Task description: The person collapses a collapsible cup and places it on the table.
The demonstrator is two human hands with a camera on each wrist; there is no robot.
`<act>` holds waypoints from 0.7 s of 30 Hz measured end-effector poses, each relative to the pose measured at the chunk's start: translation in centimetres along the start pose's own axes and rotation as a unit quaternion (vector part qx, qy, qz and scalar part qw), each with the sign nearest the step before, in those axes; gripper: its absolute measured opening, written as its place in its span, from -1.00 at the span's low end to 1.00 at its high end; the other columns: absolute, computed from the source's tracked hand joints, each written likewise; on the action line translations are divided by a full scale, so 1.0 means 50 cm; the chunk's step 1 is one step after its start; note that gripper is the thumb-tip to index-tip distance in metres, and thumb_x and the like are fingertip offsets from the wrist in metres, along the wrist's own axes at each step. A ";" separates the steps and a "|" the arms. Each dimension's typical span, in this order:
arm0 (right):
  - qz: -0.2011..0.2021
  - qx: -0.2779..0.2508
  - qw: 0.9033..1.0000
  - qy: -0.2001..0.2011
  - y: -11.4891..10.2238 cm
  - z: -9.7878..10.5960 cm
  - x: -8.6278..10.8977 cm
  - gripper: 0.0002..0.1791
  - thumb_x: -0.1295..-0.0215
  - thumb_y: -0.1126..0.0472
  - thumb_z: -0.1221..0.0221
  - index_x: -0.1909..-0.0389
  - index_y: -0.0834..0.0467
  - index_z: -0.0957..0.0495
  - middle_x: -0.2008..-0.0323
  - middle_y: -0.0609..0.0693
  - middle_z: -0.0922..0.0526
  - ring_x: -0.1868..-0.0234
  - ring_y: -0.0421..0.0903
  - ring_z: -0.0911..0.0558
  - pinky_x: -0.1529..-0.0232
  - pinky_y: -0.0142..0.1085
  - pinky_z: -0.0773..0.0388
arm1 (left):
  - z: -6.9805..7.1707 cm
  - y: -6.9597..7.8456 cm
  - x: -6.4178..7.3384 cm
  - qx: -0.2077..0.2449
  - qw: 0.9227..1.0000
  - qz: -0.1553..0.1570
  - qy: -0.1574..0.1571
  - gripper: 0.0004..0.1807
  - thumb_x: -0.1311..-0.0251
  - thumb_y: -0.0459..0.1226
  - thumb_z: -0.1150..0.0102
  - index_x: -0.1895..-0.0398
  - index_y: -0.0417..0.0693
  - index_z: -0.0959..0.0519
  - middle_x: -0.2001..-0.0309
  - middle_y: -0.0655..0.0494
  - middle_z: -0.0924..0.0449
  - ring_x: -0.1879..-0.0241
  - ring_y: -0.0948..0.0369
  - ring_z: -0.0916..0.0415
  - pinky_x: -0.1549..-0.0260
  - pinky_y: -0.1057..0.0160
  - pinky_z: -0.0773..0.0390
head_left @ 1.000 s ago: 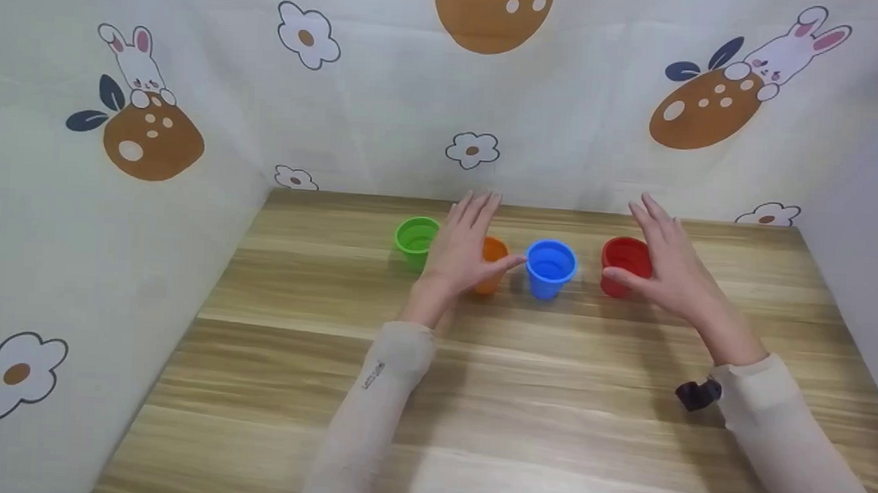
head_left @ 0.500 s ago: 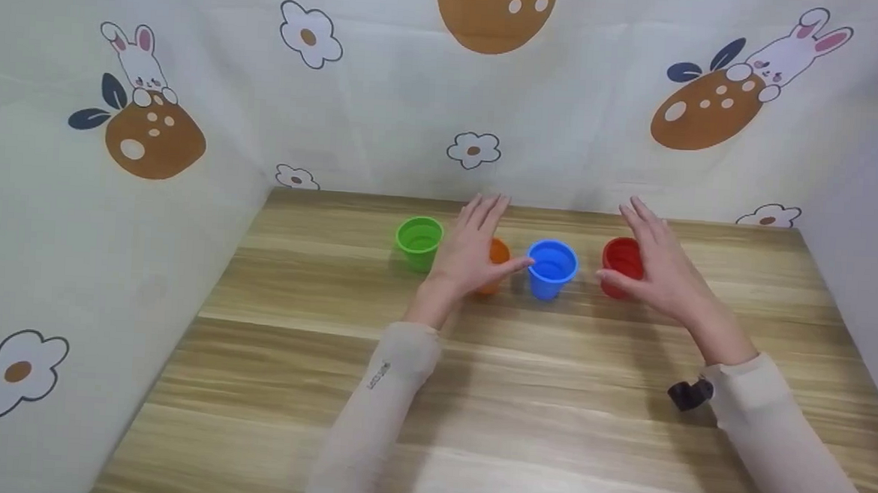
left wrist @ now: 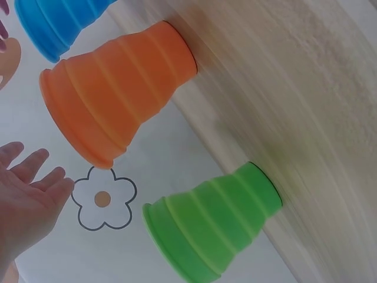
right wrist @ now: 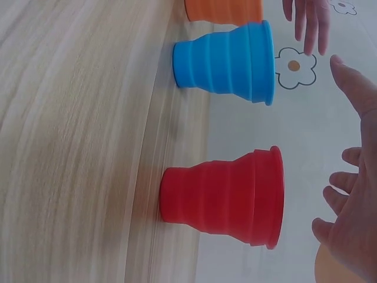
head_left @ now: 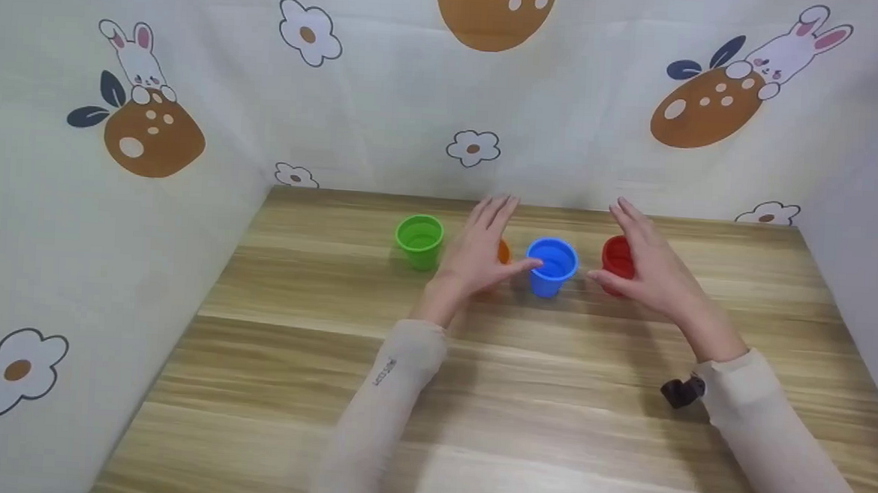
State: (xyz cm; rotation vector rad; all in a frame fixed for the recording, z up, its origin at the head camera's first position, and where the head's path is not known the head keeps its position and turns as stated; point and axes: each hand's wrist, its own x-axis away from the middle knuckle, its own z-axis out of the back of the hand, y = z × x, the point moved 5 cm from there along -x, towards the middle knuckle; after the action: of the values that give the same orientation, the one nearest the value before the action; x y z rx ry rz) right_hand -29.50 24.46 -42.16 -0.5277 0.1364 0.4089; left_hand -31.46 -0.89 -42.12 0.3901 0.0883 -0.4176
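The left grip (head_left: 478, 250) hovers wide above the orange cup (left wrist: 121, 93), whole only in the left wrist view; the right grip (head_left: 655, 271), also wide, above the red cup (right wrist: 227, 197); the blue cup (head_left: 549, 276) between them.

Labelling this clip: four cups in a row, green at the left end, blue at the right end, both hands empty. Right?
Not quite: the head view shows the red cup at the right end; the blue cup is third from left. The rest is correct: the green cup at the left end, left hand and right hand empty.
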 end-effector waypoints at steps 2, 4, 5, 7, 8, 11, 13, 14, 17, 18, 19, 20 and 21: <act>0.003 0.000 1.000 -0.001 -0.001 -0.002 -0.001 0.14 -0.14 -0.24 -0.34 -0.60 -0.05 0.11 -0.60 0.08 0.05 -0.54 0.27 -0.11 -0.30 0.39 -0.30 | 0.000 0.003 0.000 0.000 1.000 -0.004 0.002 0.15 -0.09 0.46 -0.05 -0.62 0.13 0.09 -0.63 0.14 0.10 -0.62 0.09 0.18 -0.59 0.06 0.07; 0.001 0.000 1.000 -0.005 -0.003 -0.003 -0.001 0.15 -0.14 -0.25 -0.34 -0.60 -0.05 0.11 -0.61 0.07 0.05 -0.54 0.26 -0.10 -0.31 0.38 -0.29 | -0.001 0.006 0.000 0.004 1.000 -0.005 0.002 0.15 -0.09 0.45 -0.06 -0.61 0.12 0.07 -0.62 0.13 0.09 -0.62 0.09 0.17 -0.58 0.06 0.07; 0.001 0.000 1.000 -0.007 -0.003 -0.005 -0.001 0.15 -0.14 -0.24 -0.34 -0.60 -0.05 0.11 -0.61 0.08 0.05 -0.55 0.26 -0.10 -0.31 0.38 -0.30 | -0.002 0.007 0.000 0.006 1.000 -0.006 0.001 0.15 -0.09 0.45 -0.07 -0.61 0.12 0.07 -0.62 0.12 0.09 -0.62 0.09 0.16 -0.58 0.05 0.07; 0.001 -0.001 1.000 -0.011 -0.004 -0.007 -0.002 0.15 -0.14 -0.24 -0.34 -0.60 -0.04 0.12 -0.61 0.08 0.05 -0.55 0.26 -0.09 -0.31 0.38 -0.29 | -0.004 0.009 -0.001 0.008 1.000 -0.007 0.000 0.15 -0.09 0.45 -0.07 -0.61 0.12 0.07 -0.62 0.12 0.09 -0.61 0.09 0.16 -0.58 0.04 0.06; 0.002 -0.002 1.000 -0.013 -0.005 -0.008 -0.002 0.15 -0.15 -0.23 -0.34 -0.60 -0.04 0.12 -0.61 0.09 0.05 -0.55 0.27 -0.09 -0.31 0.38 -0.29 | -0.005 0.010 -0.001 0.009 1.000 -0.008 -0.001 0.14 -0.09 0.45 -0.07 -0.61 0.13 0.07 -0.62 0.13 0.09 -0.62 0.10 0.17 -0.58 0.04 0.06; 0.006 -0.005 1.000 -0.016 -0.007 -0.011 -0.002 0.14 -0.16 -0.22 -0.34 -0.60 -0.02 0.12 -0.60 0.11 0.04 -0.54 0.29 -0.10 -0.30 0.39 -0.29 | -0.009 0.013 -0.001 0.012 1.000 -0.006 -0.007 0.14 -0.09 0.45 -0.07 -0.62 0.16 0.10 -0.63 0.14 0.11 -0.62 0.12 0.18 -0.58 0.02 0.05; 0.009 -0.007 1.000 -0.015 -0.009 -0.014 -0.002 0.13 -0.16 -0.19 -0.35 -0.60 -0.01 0.11 -0.60 0.12 0.03 -0.54 0.29 -0.10 -0.32 0.39 -0.26 | -0.012 0.015 -0.001 0.016 1.000 -0.007 -0.008 0.14 -0.09 0.44 -0.07 -0.62 0.16 0.09 -0.63 0.13 0.11 -0.62 0.12 0.18 -0.57 -0.01 0.02; 0.010 -0.008 1.000 -0.015 -0.010 -0.015 -0.003 0.13 -0.16 -0.17 -0.36 -0.60 0.00 0.10 -0.60 0.13 0.03 -0.54 0.30 -0.10 -0.34 0.39 -0.24 | -0.013 0.015 -0.001 0.018 1.000 -0.008 -0.009 0.14 -0.09 0.44 -0.08 -0.62 0.17 0.09 -0.63 0.13 0.11 -0.62 0.11 0.18 -0.56 -0.02 0.01; 0.009 -0.010 1.000 -0.020 -0.012 -0.019 -0.003 0.13 -0.17 -0.14 -0.37 -0.60 0.01 0.11 -0.60 0.14 0.03 -0.54 0.31 -0.10 -0.35 0.40 -0.20 | -0.018 0.018 -0.002 0.024 1.000 -0.011 -0.010 0.13 -0.09 0.42 -0.11 -0.61 0.16 0.07 -0.62 0.13 0.09 -0.62 0.10 0.17 -0.55 -0.06 -0.02; 0.005 -0.010 1.000 -0.023 -0.012 -0.020 -0.003 0.13 -0.17 -0.15 -0.36 -0.60 0.00 0.12 -0.60 0.13 0.04 -0.54 0.31 -0.09 -0.35 0.40 -0.20 | -0.020 0.019 -0.003 0.025 1.000 -0.012 -0.012 0.13 -0.09 0.42 -0.12 -0.61 0.16 0.07 -0.62 0.13 0.09 -0.62 0.09 0.16 -0.55 -0.06 -0.03; 0.002 -0.009 1.000 -0.027 -0.012 -0.021 -0.003 0.13 -0.17 -0.18 -0.36 -0.60 -0.02 0.12 -0.60 0.12 0.05 -0.54 0.30 -0.09 -0.35 0.40 -0.21 | -0.022 0.020 -0.003 0.026 0.999 -0.012 -0.014 0.13 -0.09 0.42 -0.13 -0.61 0.16 0.07 -0.62 0.13 0.10 -0.62 0.09 0.17 -0.55 -0.06 -0.03; -0.002 -0.009 1.000 -0.030 -0.011 -0.022 -0.003 0.14 -0.17 -0.20 -0.35 -0.60 -0.03 0.13 -0.61 0.11 0.06 -0.55 0.29 -0.09 -0.35 0.39 -0.22 | -0.023 0.021 -0.003 0.028 0.999 -0.013 -0.016 0.14 -0.09 0.41 -0.13 -0.61 0.15 0.07 -0.62 0.13 0.10 -0.62 0.08 0.17 -0.55 -0.06 -0.03; -0.006 -0.010 0.999 -0.033 -0.012 -0.023 -0.002 0.14 -0.16 -0.22 -0.34 -0.61 -0.05 0.14 -0.61 0.10 0.06 -0.55 0.29 -0.09 -0.34 0.39 -0.23 | -0.025 0.022 -0.003 0.029 0.999 -0.015 -0.018 0.14 -0.09 0.41 -0.13 -0.61 0.14 0.07 -0.62 0.13 0.10 -0.62 0.08 0.17 -0.55 -0.06 -0.03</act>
State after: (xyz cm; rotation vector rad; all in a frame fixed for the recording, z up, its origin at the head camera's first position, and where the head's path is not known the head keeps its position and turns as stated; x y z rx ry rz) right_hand -29.39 23.36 -42.84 -0.5335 0.0663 0.4155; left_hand -31.14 0.57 -42.86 0.4390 0.0461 -0.4566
